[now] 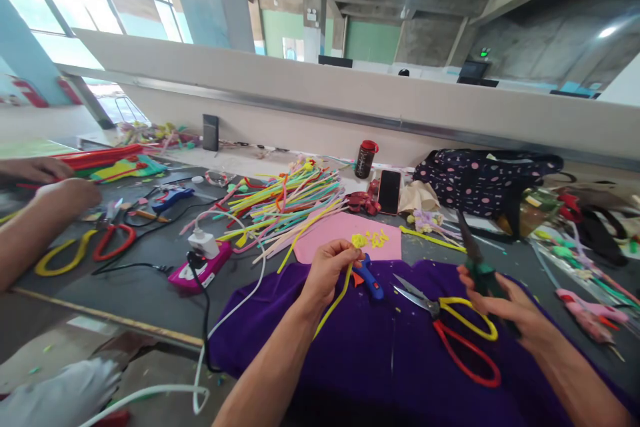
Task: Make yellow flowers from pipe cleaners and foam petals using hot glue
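Between the thumb and fingertips of my left hand (325, 270) is a yellow pipe cleaner (336, 305), its tail hanging toward the purple cloth (360, 360). A small yellow curled piece (358, 241) shows at those fingertips. My right hand (510, 303) grips pliers (483, 273) with dark green handles, jaws pointing up and away. Scissors (433, 307) with one yellow and one red handle loop lie partly open on the cloth, between my hands. Just right of my left hand rests a blue glue gun (370, 278). Yellow snippets (379, 239) lie on a pink sheet (320, 240) behind it.
A pile of coloured pipe cleaners (290, 203) lies beyond my left hand. A magenta power strip (203, 270) with cables sits left. Further back stand a bottle (366, 159), a phone (389, 191) and a patterned bag (487, 183). Another person's hands (65, 190) work at far left.
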Available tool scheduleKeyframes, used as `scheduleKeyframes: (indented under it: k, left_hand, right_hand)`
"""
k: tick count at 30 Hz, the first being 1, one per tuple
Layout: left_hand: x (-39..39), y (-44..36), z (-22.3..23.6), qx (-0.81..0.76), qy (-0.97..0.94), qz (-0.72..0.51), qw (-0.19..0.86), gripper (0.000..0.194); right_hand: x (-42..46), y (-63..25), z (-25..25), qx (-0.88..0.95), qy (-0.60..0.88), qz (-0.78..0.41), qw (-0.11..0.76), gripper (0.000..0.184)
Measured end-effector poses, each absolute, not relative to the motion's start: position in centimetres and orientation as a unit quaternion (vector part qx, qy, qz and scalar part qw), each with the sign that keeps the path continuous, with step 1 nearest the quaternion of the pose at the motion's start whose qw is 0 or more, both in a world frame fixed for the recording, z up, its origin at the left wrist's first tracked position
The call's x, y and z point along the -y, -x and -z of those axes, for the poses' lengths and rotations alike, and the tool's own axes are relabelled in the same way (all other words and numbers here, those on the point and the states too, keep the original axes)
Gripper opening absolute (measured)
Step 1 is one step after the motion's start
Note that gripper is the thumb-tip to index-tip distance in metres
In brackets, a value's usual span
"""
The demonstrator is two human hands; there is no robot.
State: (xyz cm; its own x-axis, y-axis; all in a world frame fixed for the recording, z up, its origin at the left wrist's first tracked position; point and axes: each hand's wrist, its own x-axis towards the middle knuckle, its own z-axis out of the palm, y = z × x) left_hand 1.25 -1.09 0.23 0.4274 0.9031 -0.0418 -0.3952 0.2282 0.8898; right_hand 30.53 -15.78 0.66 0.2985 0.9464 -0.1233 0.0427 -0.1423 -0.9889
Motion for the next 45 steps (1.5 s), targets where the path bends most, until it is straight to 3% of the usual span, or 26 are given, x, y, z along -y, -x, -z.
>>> scheduleKeyframes:
  k: [5,7,10,25,32,36,41,45]
  left_hand:
    - [0.6,-0.7,-0.3,-0.268,-0.404,-0.450,0.750,0.012]
    - [0.5,-0.6,-0.2,-0.258,-0.401,-0.448,0.756,0.011]
    - [0.6,-0.9,-0.2,-0.263,-0.399,-0.434,0.764,0.011]
    - [2.1,-2.2,-0.4,-0.225,-0.470,-0.391,0.759,0.008]
    - [2.4,-2.4,0.1,-0.234,-0.562,-0.356,0.709,0.012]
    - [2.5,-2.8,0.4,-0.268,-0.572,-0.352,0.691,0.016]
    - [2.6,-3.3,0.7,-0.295,-0.558,-0.357,0.688,0.017]
    - [2.6,-3.4,0.7,-0.318,-0.558,-0.351,0.681,0.018]
  right_hand:
    - [11.4,-22.8,-1.9,0.460,0.516,-0.521,0.500,0.042]
    - [9.8,-20.8,-1.7,0.431,0.499,-0.553,0.509,0.029]
    - [8.3,-19.4,-1.0,0.373,0.505,-0.571,0.530,0.024]
    - [7.6,-19.3,0.6,0.447,0.587,-0.469,0.485,0.028]
    - [7.8,-18.4,0.7,0.511,0.581,-0.465,0.430,0.019]
    - [8.0,-18.8,1.1,0.578,0.597,-0.366,0.419,0.011]
    - [8.8,-18.7,1.4,0.689,0.637,-0.061,0.341,0.025]
    - [9.2,-18.1,1.6,0.703,0.660,-0.002,0.264,0.032]
